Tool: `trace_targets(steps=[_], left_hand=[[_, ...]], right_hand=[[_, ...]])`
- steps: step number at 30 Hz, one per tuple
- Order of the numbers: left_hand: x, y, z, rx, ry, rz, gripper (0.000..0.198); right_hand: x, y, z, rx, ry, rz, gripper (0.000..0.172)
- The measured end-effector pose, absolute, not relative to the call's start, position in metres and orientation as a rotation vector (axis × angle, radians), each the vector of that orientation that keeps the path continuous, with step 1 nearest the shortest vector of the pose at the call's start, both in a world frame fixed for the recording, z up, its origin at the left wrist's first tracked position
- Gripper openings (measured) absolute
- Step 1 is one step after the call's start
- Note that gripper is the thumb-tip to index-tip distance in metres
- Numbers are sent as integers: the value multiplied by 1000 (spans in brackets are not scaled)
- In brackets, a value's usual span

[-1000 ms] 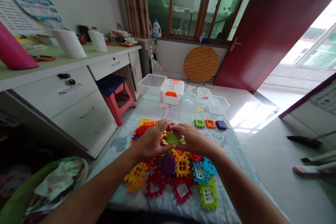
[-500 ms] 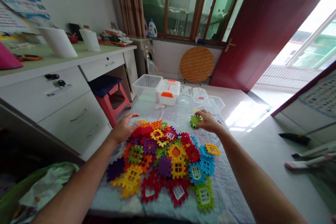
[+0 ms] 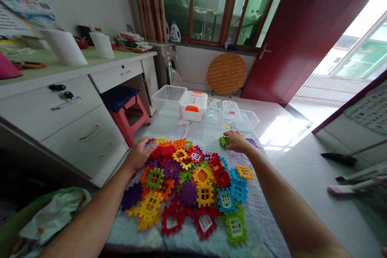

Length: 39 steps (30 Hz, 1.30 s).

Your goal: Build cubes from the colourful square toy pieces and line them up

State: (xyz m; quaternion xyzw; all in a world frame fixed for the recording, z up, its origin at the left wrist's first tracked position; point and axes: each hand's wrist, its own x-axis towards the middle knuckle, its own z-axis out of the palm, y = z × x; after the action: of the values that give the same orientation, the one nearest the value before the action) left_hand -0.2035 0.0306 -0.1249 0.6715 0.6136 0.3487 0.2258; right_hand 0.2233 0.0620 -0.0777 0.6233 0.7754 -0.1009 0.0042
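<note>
A heap of coloured interlocking plastic tiles (image 3: 193,181) lies on a pale quilted cloth (image 3: 208,129). My left hand (image 3: 139,154) rests at the heap's far left edge, fingers curled over red and orange tiles. My right hand (image 3: 237,142) is past the heap on the right and is closed on a green tile (image 3: 224,141), low over the cloth. A purple tile (image 3: 250,142) peeks out just behind that hand.
Clear plastic boxes (image 3: 169,98), one with an orange latch (image 3: 193,105), stand at the cloth's far end. A white desk with drawers (image 3: 72,109) and a red stool (image 3: 128,109) are on the left. A round board (image 3: 226,73) leans under the window. A crumpled bag (image 3: 45,217) lies bottom left.
One second ago both hands met over the middle of the heap. They have since parted: the left went to the heap's left edge, the right carried a green tile to the far right and lowered it.
</note>
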Motion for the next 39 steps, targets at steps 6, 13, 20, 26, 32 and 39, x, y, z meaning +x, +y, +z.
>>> trace_targets(steps=[6,13,20,26,32,39], left_hand=[[-203,30,-125,1887,1694,946,50],[-204,29,-125,1839,1696,964,50],[-201,27,-121,1821,1692,983,50],[-201,26,-121,1828,1696,982,50],[-204,28,-125,1838,1703,965,52],[-205,30,-127,1839,1708,977,56]], right_hand=[[220,66,-80,1932,2428,-322,52],[211,48,-60,1985,2513,-288,69],[195,-11,-35,1811,2723,-676,30],[175,-53,-41,1862,2600,-547,36],[166,-54,-51,1885,2635,-576,31],[183,-41,-65,2092,2770,-986,11]])
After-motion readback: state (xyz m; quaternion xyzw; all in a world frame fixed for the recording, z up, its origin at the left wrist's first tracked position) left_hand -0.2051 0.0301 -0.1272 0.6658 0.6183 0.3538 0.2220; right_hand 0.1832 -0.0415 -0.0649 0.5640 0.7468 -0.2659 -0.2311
